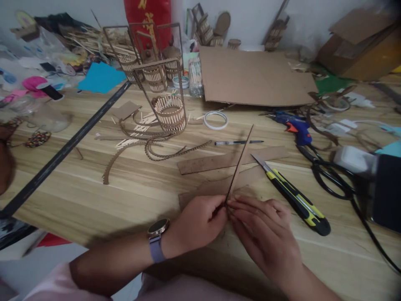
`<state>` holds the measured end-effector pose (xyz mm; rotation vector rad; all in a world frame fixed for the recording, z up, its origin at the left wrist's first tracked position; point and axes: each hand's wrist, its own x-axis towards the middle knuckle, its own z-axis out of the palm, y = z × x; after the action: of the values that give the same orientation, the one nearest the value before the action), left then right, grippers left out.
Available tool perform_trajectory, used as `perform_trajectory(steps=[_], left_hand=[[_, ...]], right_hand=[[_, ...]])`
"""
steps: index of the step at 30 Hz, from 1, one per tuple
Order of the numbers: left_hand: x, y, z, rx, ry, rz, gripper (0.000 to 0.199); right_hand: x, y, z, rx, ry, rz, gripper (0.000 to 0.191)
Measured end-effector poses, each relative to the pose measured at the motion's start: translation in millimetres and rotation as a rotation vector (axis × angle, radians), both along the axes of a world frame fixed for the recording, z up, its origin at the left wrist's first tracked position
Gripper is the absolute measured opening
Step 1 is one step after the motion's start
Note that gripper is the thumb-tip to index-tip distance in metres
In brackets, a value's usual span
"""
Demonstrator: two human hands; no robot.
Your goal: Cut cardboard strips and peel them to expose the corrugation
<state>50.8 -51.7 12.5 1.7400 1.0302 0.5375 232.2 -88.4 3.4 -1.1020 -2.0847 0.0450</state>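
Observation:
A thin cardboard strip [239,165], its corrugated edge towards me, rises from between my two hands and slants up to the right. My left hand [200,221], with a watch on its wrist, pinches the strip's lower end between thumb and curled fingers. From the other side, my right hand [265,234] presses its fingertips on the same end. The part inside the fingers is hidden. Flat cardboard pieces [203,165] lie just beyond the hands. A yellow and black utility knife [294,196] with its blade out rests right of them, and a pen [230,142] lies farther back.
A small stick-and-cardboard bucket [171,115] with a tall handle stands mid-table among curled cardboard strips [115,161]. White tape [215,120] and a large cardboard sheet [250,79] lie behind. To the right are a blue glue gun [296,125], scissors [332,179] and a dark cable.

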Motion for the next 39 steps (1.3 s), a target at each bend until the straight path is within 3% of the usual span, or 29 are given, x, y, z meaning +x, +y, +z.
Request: perform_trajectory(steps=[24,39], left_hand=[[-0.1,0.1,3.6,-0.074,-0.048,-0.007,0.023],[1.7,0.1,-5.6,-0.118,-0.060,0.050,0.019]], right_hand=[[2.3,-1.3,-3.7,-0.050,-0.019,-0.023,0.009],[-6.5,-6.3,-3.2,-0.084,0.045,-0.059,0.012]])
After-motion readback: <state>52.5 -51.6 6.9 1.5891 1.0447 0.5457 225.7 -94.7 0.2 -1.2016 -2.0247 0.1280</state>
